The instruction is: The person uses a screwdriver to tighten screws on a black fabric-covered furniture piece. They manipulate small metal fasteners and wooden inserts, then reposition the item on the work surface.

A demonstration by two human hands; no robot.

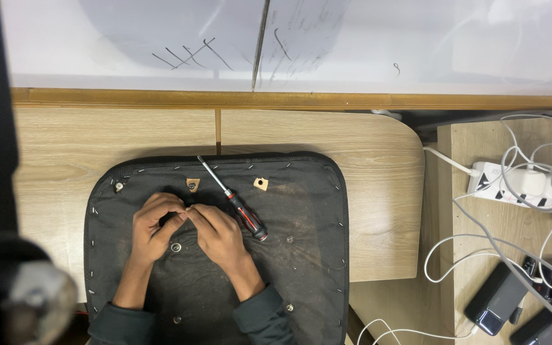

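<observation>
Pale wood-grain surface (365, 191), carrying a black fabric-covered seat pad (301, 255) laid underside up, stapled round its edge, with small metal fittings and two tan cut-outs showing. On the pad, a screwdriver with black-and-red handle and slim steel shaft (232, 199), lying diagonally just beside the right hand (215, 235), untouched, tip toward the far edge. To the right, on a lower wooden bench (480, 255), a white power strip (519, 185) with a tangle of white cables, well apart.

Left hand (154, 227) and right hand together near the pad's middle, fingertips curled and pinched against each other around something too small to make out, perhaps a screw or fitting. Grip: clenched, contents hidden by the fingers.

Risks, as judgement: small piece slipping from the pinch and vanishing against the dark dusty fabric; a wrist nudging the screwdriver into a roll off the pad; staple ends along the edge snagging a sleeve.
</observation>
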